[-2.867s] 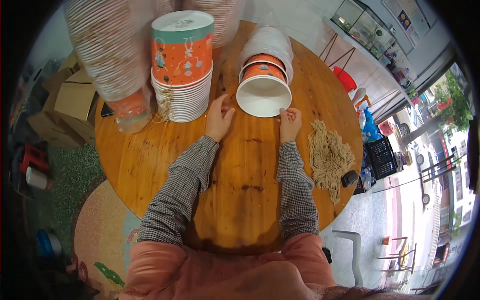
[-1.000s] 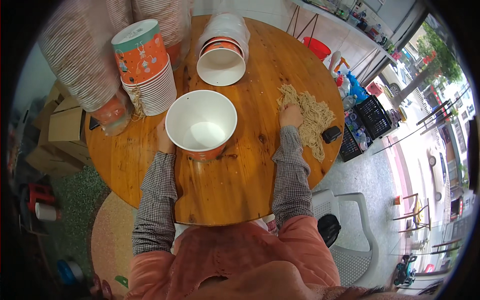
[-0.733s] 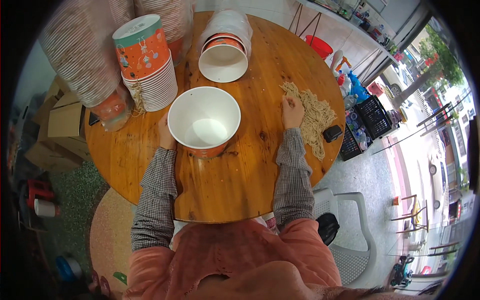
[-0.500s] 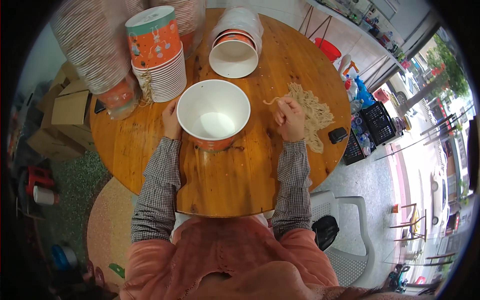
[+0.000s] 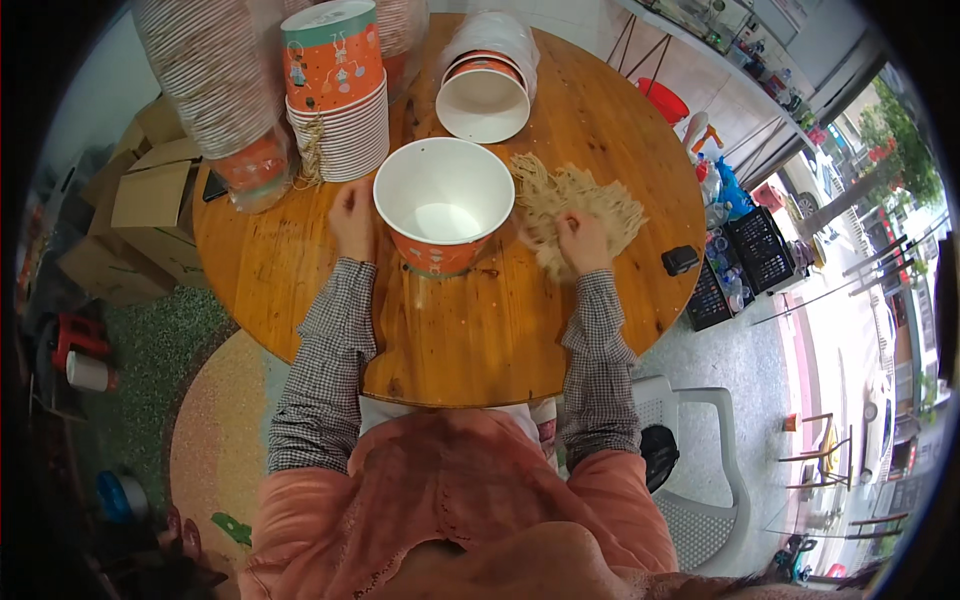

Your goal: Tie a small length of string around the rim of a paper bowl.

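An open white-lined paper bucket (image 5: 445, 190) with an orange printed outside stands upright in front of me on the round wooden table. Close to its left side is my left hand (image 5: 352, 222), its fingers curled closed; whether anything is in them is hidden. My right hand (image 5: 582, 243) lies on a loose heap of tan twine strands (image 5: 605, 200) to the right of the bucket. Thumb and fingers pinch together on the twine there. At the left rear, a stack of upside-down paper buckets (image 5: 338, 130) has some twine (image 5: 312, 148) hanging down its side.
Plastic-wrapped bucket stacks (image 5: 215, 90) stand at the far left. Another wrapped stack (image 5: 485, 100) lies on its side at the back. A small black object (image 5: 680, 261) rests near the table's right edge. Cardboard boxes (image 5: 150, 200) and a white plastic chair (image 5: 705, 440) flank the table.
My right hand has moved onto the twine heap, which is now spread further left; the single strand it held no longer shows. My left hand has come off the bucket's side. The view has shifted slightly.
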### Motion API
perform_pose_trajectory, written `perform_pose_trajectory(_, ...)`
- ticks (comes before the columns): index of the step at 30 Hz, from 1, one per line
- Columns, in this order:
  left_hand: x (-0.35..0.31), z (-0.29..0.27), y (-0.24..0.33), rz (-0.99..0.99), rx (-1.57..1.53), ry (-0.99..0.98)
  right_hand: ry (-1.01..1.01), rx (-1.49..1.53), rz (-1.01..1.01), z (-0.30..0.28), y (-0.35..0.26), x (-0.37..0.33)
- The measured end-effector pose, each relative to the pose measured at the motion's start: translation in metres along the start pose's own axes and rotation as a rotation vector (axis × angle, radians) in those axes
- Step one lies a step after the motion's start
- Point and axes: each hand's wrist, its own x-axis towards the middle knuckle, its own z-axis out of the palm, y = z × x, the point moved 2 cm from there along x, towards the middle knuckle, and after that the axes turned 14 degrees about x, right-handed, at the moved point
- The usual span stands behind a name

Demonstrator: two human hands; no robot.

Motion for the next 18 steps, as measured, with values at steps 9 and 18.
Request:
perform_pose_trajectory(9, -0.169, 0.026, 0.127, 0.519, 0.147, -0.484, 0.294, 0.299, -0.211, -0.014, -0.022, -0.047)
perform_pose_trajectory(18, -0.167, 0.122, 0.066, 0.039, -0.079, -0.665, 0.023, 0.366, -0.251, 0.0, -0.028, -0.076)
